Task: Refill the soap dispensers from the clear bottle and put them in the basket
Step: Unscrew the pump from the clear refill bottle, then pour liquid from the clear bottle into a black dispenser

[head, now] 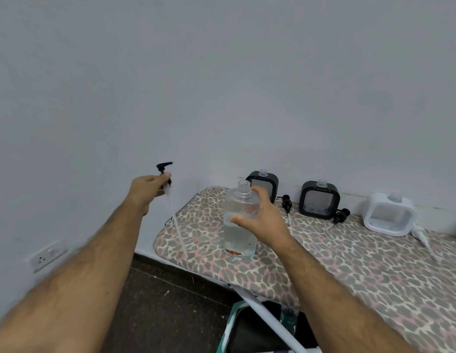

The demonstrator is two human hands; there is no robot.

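Left hand (145,191): raised off the board's left end, fingers pinching a black pump (165,174), its clear tube (179,233) hanging down over the board's edge.
Right hand (260,217): fingers curled round the clear bottle (238,225), thumb across its front. Bottle upright, neck uncapped, standing on the ironing board (349,276), largely full.
Board: leopard-print cover, set against a plain pale wall (221,72).
Along the wall: two black dispensers (320,200), one white dispenser (388,214), all uncapped, pumps lying beside them.
Wall socket (47,256) low at left; dark floor (158,301).
Label: a small orange mark at the bottle's base, unreadable.
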